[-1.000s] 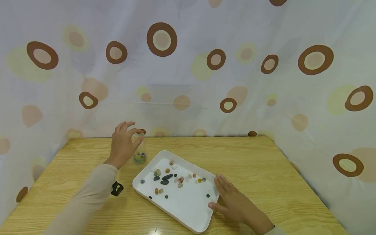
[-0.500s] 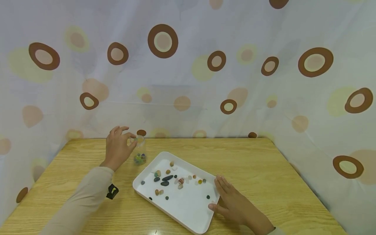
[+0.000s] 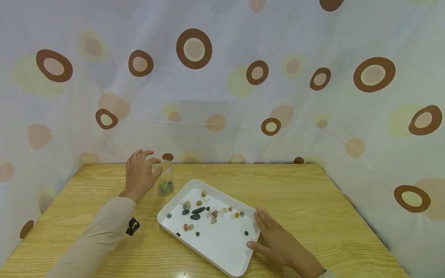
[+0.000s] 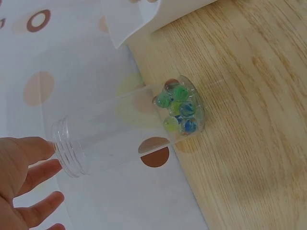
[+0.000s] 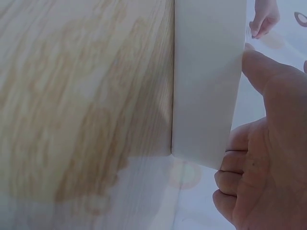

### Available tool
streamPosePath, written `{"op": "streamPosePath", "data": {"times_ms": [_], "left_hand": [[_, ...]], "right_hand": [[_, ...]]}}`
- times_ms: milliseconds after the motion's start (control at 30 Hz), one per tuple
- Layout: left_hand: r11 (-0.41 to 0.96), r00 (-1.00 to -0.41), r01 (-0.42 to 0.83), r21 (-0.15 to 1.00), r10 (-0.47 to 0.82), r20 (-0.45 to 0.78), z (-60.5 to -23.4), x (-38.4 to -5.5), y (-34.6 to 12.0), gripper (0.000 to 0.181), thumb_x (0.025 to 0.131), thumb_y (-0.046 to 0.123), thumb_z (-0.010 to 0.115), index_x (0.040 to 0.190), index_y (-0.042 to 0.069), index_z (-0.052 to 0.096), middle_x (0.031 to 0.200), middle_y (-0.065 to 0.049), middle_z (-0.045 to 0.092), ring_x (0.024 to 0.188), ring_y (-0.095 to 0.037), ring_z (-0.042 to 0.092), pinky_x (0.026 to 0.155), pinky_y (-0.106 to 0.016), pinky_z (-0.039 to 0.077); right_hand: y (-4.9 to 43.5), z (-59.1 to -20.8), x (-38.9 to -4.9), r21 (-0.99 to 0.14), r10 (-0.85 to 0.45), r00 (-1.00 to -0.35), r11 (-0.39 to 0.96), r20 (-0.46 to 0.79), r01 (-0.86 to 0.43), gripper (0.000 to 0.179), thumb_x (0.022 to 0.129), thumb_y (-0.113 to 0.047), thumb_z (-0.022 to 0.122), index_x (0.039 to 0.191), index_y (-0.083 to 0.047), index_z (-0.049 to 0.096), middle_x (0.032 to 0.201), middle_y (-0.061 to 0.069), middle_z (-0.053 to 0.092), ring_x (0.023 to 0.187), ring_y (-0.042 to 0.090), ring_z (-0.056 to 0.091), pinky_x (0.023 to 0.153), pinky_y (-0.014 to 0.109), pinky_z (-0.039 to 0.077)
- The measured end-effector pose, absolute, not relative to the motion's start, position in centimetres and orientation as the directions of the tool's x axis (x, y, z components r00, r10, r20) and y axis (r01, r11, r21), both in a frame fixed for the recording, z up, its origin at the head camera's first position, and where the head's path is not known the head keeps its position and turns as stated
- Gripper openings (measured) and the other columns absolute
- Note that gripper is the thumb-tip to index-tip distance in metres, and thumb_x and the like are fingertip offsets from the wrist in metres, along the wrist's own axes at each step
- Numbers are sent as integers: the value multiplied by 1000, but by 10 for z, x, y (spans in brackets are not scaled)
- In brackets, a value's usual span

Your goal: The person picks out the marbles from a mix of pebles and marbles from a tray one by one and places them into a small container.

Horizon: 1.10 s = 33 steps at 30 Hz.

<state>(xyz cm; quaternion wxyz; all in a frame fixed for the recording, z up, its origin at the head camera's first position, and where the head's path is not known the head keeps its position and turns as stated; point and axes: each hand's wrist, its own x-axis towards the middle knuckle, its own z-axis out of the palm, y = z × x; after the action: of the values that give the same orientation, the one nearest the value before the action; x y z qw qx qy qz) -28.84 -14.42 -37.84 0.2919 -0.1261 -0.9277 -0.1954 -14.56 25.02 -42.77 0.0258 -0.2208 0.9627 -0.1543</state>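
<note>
A clear plastic jar point(image 3: 167, 174) stands upright without a lid beyond the tray's left corner. Several glass marbles point(image 4: 180, 108), green, blue and yellow, lie at its bottom. My left hand point(image 3: 138, 175) is at the jar's mouth, thumb and forefinger right at the threaded rim point(image 4: 69, 147), other fingers spread, no marble between them. On the right, my right hand point(image 3: 278, 241) rests against the end of a white tray point(image 3: 222, 247), its fingers along the outside and its thumb over the rim. Dark pebbles point(image 3: 198, 210) and small brown, white and yellow stones point(image 3: 214, 214) lie scattered in the tray.
The tray sits at an angle on a wooden table point(image 3: 295, 189). A white curtain point(image 3: 222, 85) with brown ring patterns closes off the back and both sides. A small black device point(image 3: 132, 226) shows below the left sleeve.
A green marble was between my left thumb and forefinger above the jar; the hand lowered slightly to the left and let it go into the jar. My right hand stays on the tray.
</note>
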Motion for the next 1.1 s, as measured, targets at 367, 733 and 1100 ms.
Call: {"op": "streamPosePath", "data": {"times_ms": [367, 733, 1100], "left_hand": [[881, -783, 391, 266, 166, 599, -376, -286, -144, 17, 84, 13, 72, 97, 2, 74, 125, -21, 58, 128, -46, 37, 105, -63, 26], [833, -754, 513, 209, 321, 573, -374, -286, -102, 15, 83, 18, 74, 94, 8, 74, 124, -18, 58, 130, -43, 37, 106, -64, 25], [596, -599, 789, 149, 693, 401, -385, -279, -23, 19, 80, 23, 79, 97, 17, 76, 133, -14, 53, 134, -42, 33, 110, -59, 25]], "right_hand": [[248, -429, -146, -272, -398, -917, 880, 23, -389, 94, 90, -66, 44, 148, 6, 24, 156, 22, 19, 144, 37, 17, 114, 54, 20], [249, -428, -144, -232, -377, -925, 897, 41, -376, 94, 91, -65, 46, 147, 8, 26, 155, 24, 20, 143, 39, 18, 113, 56, 21], [249, -427, -145, -254, -371, -929, 898, 3, -359, 94, 90, -65, 45, 148, 7, 24, 156, 23, 18, 144, 38, 15, 115, 55, 19]]}}
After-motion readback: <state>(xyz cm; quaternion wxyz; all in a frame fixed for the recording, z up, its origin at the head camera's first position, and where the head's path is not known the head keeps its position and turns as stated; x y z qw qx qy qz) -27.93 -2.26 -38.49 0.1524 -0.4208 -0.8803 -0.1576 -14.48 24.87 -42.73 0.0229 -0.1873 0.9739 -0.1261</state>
